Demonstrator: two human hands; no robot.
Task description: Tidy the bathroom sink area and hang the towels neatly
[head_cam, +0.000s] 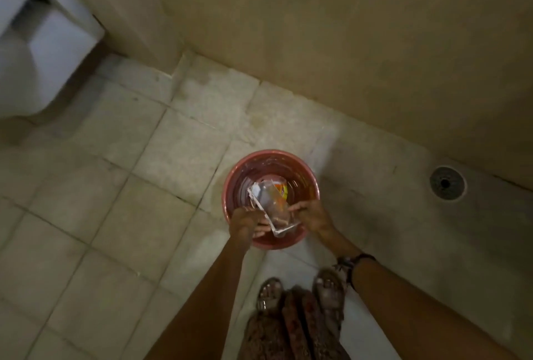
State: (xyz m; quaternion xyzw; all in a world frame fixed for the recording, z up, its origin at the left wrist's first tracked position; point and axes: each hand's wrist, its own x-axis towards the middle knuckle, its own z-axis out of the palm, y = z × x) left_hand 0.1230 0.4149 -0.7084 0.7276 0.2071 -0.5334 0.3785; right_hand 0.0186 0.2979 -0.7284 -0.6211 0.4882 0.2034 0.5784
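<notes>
A red plastic bucket (239,169) stands on the tiled floor just ahead of my feet. Over its mouth I hold a clear plastic container (274,206), tilted with its far end pointing down into the bucket. My left hand (245,222) grips its near left side. My right hand (311,217) pinches its right edge. Inside the bucket lies something orange and white (281,186), blurred and partly seen through the clear plastic.
A white toilet (37,51) stands at the far left. A round floor drain (447,183) sits at the right near the beige tiled wall (346,42). My sandalled feet (328,290) stand just behind the bucket.
</notes>
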